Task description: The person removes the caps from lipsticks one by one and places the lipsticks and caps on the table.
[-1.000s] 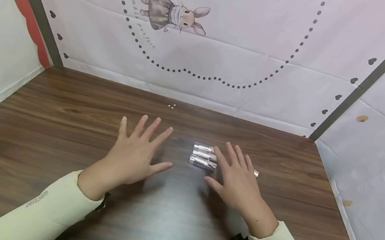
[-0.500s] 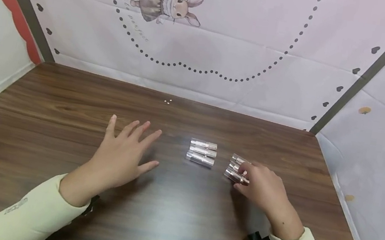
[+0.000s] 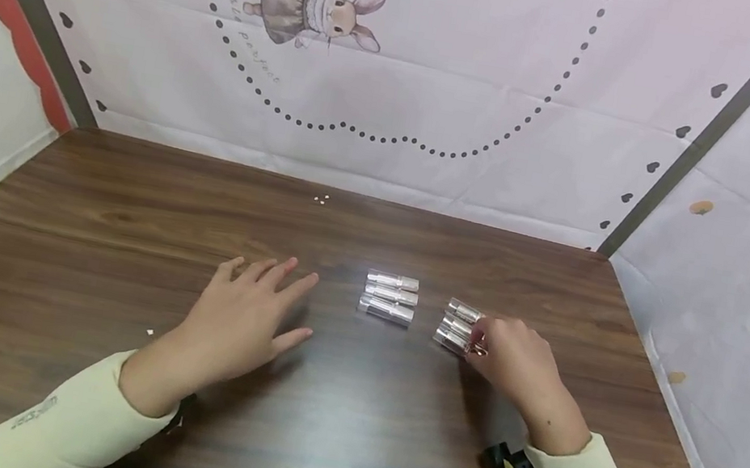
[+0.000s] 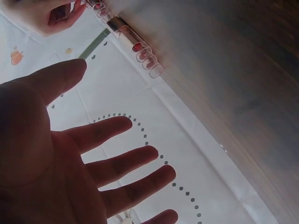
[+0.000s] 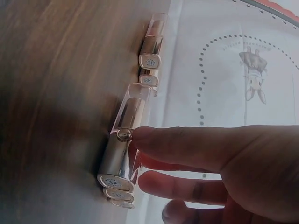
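Observation:
Two rows of lipsticks with clear caps and shiny gold bases lie on the table. The left row (image 3: 386,311) has three side by side, with red tips showing in the left wrist view. Just right of it is the right row (image 3: 454,327), also three. My right hand (image 3: 519,359) reaches over the base end of this row. Its thumb and forefinger pinch the near lipstick (image 5: 114,161); part of the forefinger is hidden behind it. Palm down with spread fingers, my left hand (image 3: 236,318) is left of both rows and holds nothing.
The dark wood table (image 3: 328,439) meets a printed cloth wall (image 3: 442,89) at the back and cloth at both sides. Small white specks (image 3: 321,199) lie near the back edge, and another speck (image 3: 149,332) beside the left wrist.
My right hand has moved right, from over the lipsticks to the right row's bases, and its fingers have curled in. My left hand stays spread and has shifted slightly.

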